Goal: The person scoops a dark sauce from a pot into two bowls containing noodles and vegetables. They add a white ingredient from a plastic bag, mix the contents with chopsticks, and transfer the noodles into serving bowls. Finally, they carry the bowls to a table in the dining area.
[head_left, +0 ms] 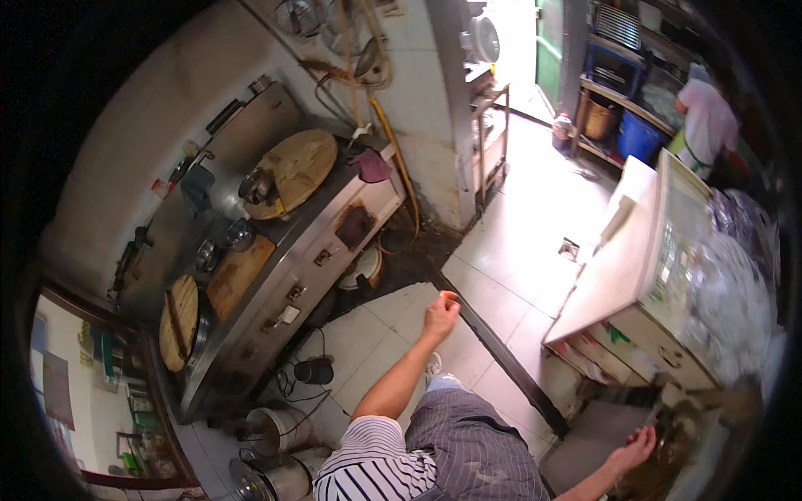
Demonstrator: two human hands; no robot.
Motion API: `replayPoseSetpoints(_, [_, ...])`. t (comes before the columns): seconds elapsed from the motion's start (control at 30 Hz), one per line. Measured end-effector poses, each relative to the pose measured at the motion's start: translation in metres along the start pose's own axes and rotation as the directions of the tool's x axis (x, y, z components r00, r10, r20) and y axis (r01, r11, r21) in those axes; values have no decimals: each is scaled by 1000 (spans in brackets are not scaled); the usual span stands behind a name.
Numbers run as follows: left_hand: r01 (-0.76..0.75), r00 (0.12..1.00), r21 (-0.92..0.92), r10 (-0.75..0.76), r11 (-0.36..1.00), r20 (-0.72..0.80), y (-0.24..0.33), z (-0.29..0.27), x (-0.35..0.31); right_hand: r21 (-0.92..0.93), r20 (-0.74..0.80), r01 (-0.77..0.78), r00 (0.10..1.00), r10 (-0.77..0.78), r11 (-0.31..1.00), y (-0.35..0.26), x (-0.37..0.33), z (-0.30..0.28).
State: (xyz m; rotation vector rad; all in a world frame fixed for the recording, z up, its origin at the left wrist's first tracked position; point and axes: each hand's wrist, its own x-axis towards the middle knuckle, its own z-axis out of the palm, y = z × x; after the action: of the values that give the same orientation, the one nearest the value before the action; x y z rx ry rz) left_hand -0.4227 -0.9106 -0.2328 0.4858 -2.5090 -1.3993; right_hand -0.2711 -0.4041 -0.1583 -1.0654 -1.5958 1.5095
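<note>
My left hand (442, 316) is closed in front of my body, above the tiled floor (380, 334). A small orange-red spot shows at its fingertips, too small to name. Down at the lower right, my right hand (632, 452) is stretched out to the side with its fingers loosely bent and apart, and I see nothing in them. Closest to it are a grey flat-topped surface (597, 438) and a blurred brownish area with metal parts (675, 438); whether the hand touches either I cannot tell.
Along the left runs a steel stove counter (276, 275) with round wooden lids (305, 171), a cutting board (238, 280) and metal bowls. A white cabinet (601, 284) with plastic bags (731, 292) stands right. A dark floor strip (505, 355) crosses ahead. Another person (708, 121) is at the far right.
</note>
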Motion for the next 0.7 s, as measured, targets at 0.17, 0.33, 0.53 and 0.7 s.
replayPoseSetpoints(0.17, [92, 980, 95, -74, 991, -183, -85, -121, 146, -56, 445, -175, 877, 182, 983, 29, -110, 206])
replayPoseSetpoints(0.33, [112, 986, 541, -24, 833, -167, -118, -177, 292, -147, 725, -5, 680, 111, 989, 11, -177, 330])
replayPoseSetpoints(0.53, [53, 942, 812, 241, 582, -234, -149, -154, 477, -334, 742, 77, 637, 211, 939, 33, -189, 436])
replayPoseSetpoints(0.7, [91, 953, 927, 237, 364, -187, -250, -145, 606, -333, 845, 135, 482, 232, 933, 60, -212, 580])
